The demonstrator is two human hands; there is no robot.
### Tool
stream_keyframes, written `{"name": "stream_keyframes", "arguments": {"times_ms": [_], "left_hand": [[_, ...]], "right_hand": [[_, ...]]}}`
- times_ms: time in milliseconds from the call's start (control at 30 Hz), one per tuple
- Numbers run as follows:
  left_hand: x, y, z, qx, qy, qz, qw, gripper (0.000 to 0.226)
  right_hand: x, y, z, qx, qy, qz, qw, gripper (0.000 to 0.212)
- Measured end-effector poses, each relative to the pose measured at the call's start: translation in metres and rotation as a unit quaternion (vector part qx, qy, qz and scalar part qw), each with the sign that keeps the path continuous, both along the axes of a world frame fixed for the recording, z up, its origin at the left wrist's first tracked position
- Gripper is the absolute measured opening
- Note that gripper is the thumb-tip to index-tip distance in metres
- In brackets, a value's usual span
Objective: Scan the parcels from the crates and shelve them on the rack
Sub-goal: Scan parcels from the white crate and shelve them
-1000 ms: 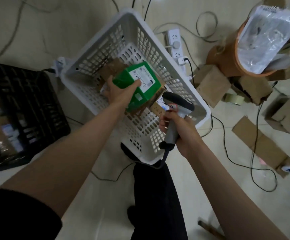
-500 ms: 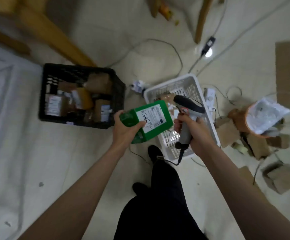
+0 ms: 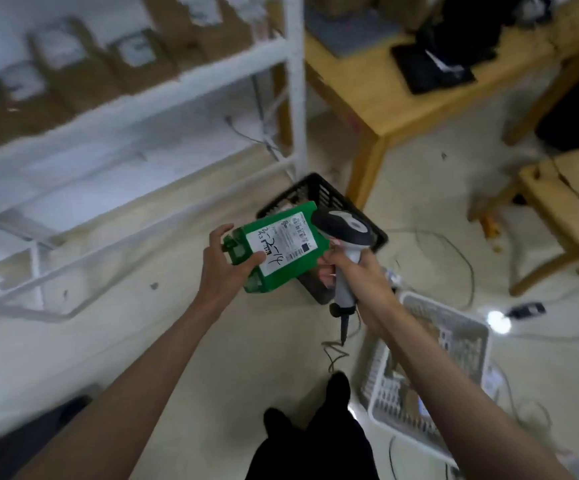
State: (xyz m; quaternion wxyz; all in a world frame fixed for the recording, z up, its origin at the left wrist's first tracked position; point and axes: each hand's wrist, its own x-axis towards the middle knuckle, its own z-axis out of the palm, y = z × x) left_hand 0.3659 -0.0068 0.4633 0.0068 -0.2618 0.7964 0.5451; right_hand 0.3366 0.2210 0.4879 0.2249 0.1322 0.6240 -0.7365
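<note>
My left hand grips a green parcel by its left end, its white shipping label facing up. My right hand holds a grey barcode scanner by the handle, its head right beside the parcel's right edge. Both are held above the floor in front of the white rack, whose upper shelf carries several brown parcels. A black crate sits on the floor behind the parcel, partly hidden. The white crate lies lower right under my right forearm.
A wooden table with dark items on it stands at the upper right, a wooden stool at the far right. Cables run over the floor. My legs in dark trousers are at the bottom.
I have lifted the green parcel out of the white crate and turned left; the view swung from the crates on the floor to the rack, with the scanner staying beside the parcel.
</note>
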Motion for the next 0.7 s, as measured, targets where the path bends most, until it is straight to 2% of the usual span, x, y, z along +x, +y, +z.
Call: {"name": "stream_keyframes", "arguments": {"times_ms": [100, 233, 333, 467, 700], "left_hand": [[0.032, -0.068, 0.048, 0.004, 0.047, 0.058, 0.997, 0.066], [0.075, -0.147, 0.109, -0.005, 0.117, 0.139, 0.983, 0.063], [0.105, -0.191, 0.152, -0.027, 0.185, 0.198, 0.962, 0.060], [0.135, -0.231, 0.201, -0.056, 0.251, 0.258, 0.931, 0.057], [0.161, -0.266, 0.251, -0.125, 0.284, 0.326, 0.893, 0.070]], "right_hand": [[0.006, -0.067, 0.051, 0.009, 0.063, 0.065, 0.996, 0.018], [0.022, -0.139, 0.114, 0.011, 0.159, 0.147, 0.976, 0.007], [0.034, -0.183, 0.154, 0.001, 0.212, 0.198, 0.957, 0.010], [0.045, -0.230, 0.195, 0.010, 0.269, 0.272, 0.924, 0.006], [0.055, -0.274, 0.241, 0.040, 0.347, 0.369, 0.861, 0.009]]}}
